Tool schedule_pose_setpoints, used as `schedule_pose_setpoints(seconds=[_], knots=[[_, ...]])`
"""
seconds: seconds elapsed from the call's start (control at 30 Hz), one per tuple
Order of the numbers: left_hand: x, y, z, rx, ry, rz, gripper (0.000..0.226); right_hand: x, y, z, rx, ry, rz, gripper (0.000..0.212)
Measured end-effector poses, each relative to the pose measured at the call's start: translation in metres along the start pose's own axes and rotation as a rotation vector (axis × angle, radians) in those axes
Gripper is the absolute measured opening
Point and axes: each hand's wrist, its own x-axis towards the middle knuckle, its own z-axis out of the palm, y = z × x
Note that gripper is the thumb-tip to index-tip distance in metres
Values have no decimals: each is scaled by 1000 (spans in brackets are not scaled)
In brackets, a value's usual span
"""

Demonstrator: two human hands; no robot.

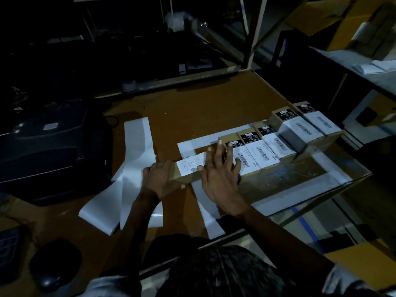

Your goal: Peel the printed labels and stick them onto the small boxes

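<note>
Head view looks down on a brown wooden table [192, 108] in dim light. At its left edge sits a bulky black label printer [51, 151], and from beside it a long strip of white glossy backing paper [128, 181] runs folded and twisted across the tabletop toward the near edge. White tape lines [214, 136] mark a rectangle on the right part of the table. Along the far side of that rectangle stands a row of small tan cardboard boxes [270, 146], side by side and touching, each with a white printed barcode label on its top; two at the far right end stand higher than the others. Nearest the person lies one more small tan cardboard box [188, 176], just left of the row, with a white printed label [191, 163] on its top face. The left hand [160, 181] grips this box at its left end, fingers curled over the edge. The right hand [220, 174] is spread wide and flat, fingers straight, its thumb tip on the label's right edge and its fingertips reaching onto the neighbouring boxes. A black computer mouse [50, 281] rests at the lower left.
</note>
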Motion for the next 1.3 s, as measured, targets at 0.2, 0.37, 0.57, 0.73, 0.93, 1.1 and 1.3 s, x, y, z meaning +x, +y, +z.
schedule_pose_setpoints(seconds=[0.2,0.37,0.57,0.73,0.93,1.1,1.3], knots=[[-2,3,-7,-16,-45,28,80,26,1,-15,291,-112,18,88],[0,14,-6,71,41,52,76,49,14,-18,533,-334,9,80],[5,15,2,-10,26,53,70,46,27,-22,535,-378,-128,74],[2,3,-8,-173,-100,110,67,45,34,-28,534,-439,-120,68],[1,-4,-21,-246,-223,172,63,42,29,-37,516,-450,-84,69],[-2,-7,-33,-230,-330,262,67,35,30,-41,562,-438,-33,71],[-11,0,-35,-286,-207,307,59,21,44,-48,702,-489,-21,60]])
